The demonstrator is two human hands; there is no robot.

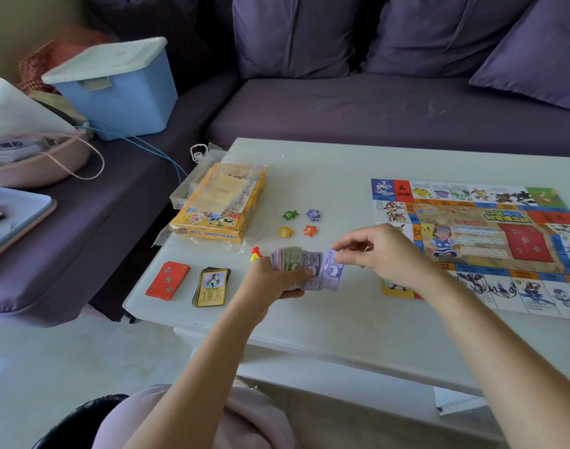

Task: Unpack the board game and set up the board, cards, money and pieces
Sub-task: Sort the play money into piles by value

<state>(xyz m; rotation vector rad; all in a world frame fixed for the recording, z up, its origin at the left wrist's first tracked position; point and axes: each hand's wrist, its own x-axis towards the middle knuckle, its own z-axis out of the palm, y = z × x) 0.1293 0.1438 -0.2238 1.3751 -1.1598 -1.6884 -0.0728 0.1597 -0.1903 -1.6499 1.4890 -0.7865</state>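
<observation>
The left hand (pixel 270 281) grips a fan of notes (pixel 293 259), purple and green, above the middle of the table (pixel 309 328). The right hand (pixel 385 251) pinches one purple note (pixel 333 270) at the fan's right end with thumb and forefinger; that note overlaps the rest.

One board (pixel 487 241) lies open and flat toward the table's right edge. Four star-shaped pieces sit in a loose square between board and box: green (pixel 290 215), purple (pixel 313 214), yellow (pixel 285 232) and orange (pixel 309 231). A small red and yellow bit (pixel 255 253) shows just behind the left hand; what it is cannot be told.

Two decks lie side by side by the near-left corner: a red deck (pixel 167 280) and a gold deck (pixel 212 286), apart from each other. One yellow box (pixel 222 209) with a clear tray on it rests at the left edge, toward the far corner.

Beyond the table stands a purple sofa (pixel 374 111) carrying one blue bin (pixel 121 102) with a white lid.
</observation>
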